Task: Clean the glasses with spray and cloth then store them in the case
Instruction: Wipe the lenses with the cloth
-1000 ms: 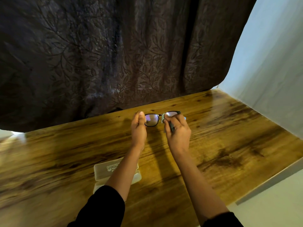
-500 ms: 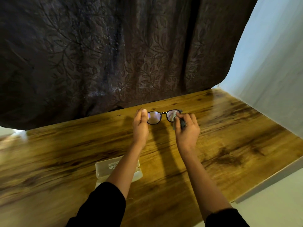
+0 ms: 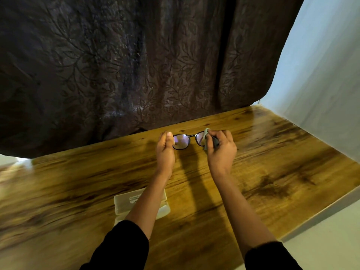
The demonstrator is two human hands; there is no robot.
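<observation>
I hold black-framed glasses (image 3: 182, 141) up above the wooden table (image 3: 272, 162), lenses facing me. My left hand (image 3: 165, 151) pinches the left end of the frame. My right hand (image 3: 221, 151) pinches a small grey cloth (image 3: 205, 135) against the right lens, and its fingers cover the right end of the frame. An open pale case (image 3: 124, 201) lies on the table below my left forearm, which partly hides it. No spray bottle is in view.
A dark leaf-patterned curtain (image 3: 136, 65) hangs behind the table's far edge. A pale wall (image 3: 321, 84) runs along the right side. The table's near right edge (image 3: 321, 215) slants toward the lower right.
Both hands and the glasses have moved slightly right and away from me. My right hand has shifted the cloth over the right lens.
</observation>
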